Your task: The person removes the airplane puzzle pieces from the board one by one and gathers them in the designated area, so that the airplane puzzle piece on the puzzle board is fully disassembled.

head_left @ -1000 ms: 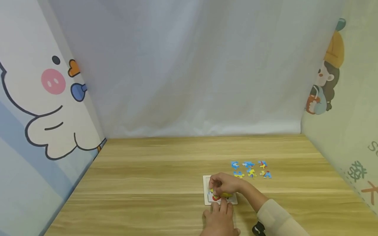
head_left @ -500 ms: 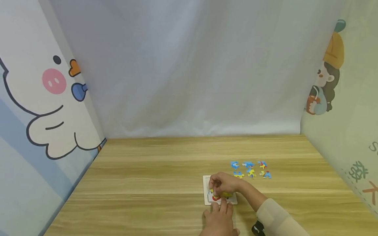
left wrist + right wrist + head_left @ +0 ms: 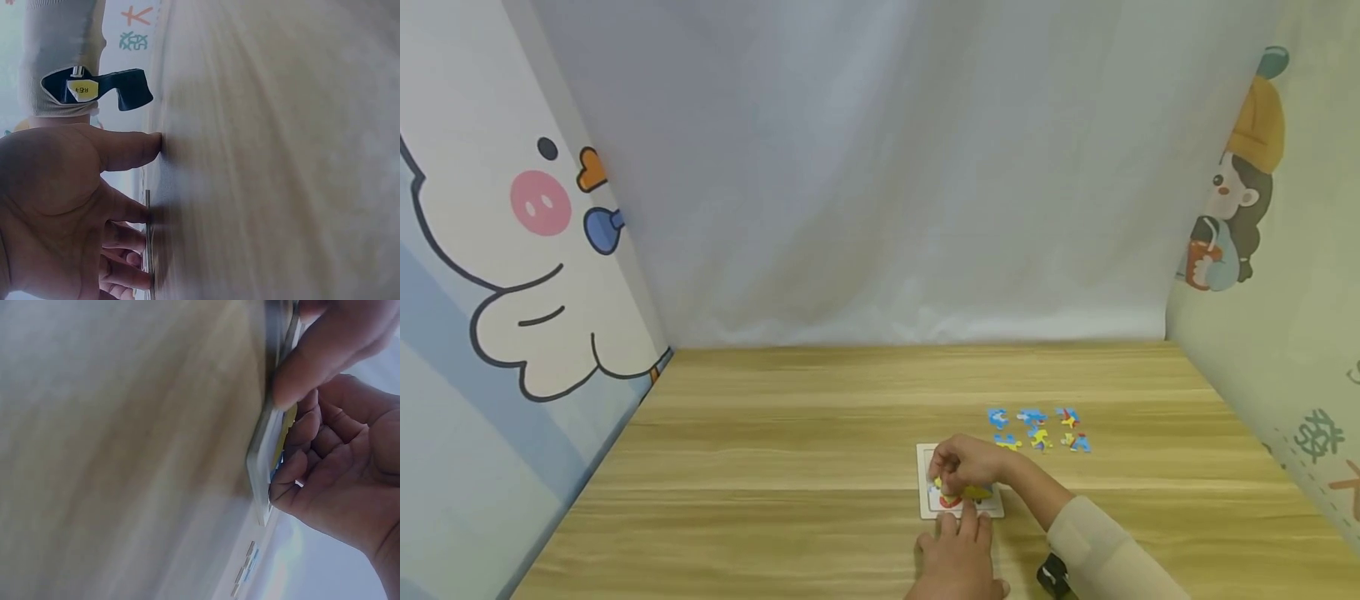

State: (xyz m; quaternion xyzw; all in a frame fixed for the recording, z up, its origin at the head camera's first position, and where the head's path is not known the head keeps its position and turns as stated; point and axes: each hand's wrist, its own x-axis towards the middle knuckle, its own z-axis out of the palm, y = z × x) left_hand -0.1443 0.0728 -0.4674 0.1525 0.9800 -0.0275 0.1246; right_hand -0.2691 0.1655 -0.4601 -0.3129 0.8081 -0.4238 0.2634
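Note:
A white-framed puzzle board [image 3: 924,479] lies flat on the table, partly filled with yellow, red and blue picture pieces. My right hand [image 3: 973,465] is over it, thumb and forefinger drawn together and pinching a puzzle piece low at the board; the fingers hide most of it. In the right wrist view, the curled right fingers [image 3: 303,434] rest over the board beside a yellow piece [image 3: 284,434]. My left hand [image 3: 957,557] lies at the board's near edge with fingers extended, the fingertips touching the frame. The left wrist view shows its thumb [image 3: 134,150] reaching the tabletop.
Several loose blue, yellow and red puzzle pieces [image 3: 1032,418] lie in two rows behind and right of the board. A black wrist device [image 3: 1052,575] is by the right sleeve [image 3: 1101,537]. A pale curtain [image 3: 880,208] rises behind the wooden table [image 3: 737,467].
The head view has shifted slightly. Both hands stay at the board in nearly the same pose, and the loose pieces lie as before.

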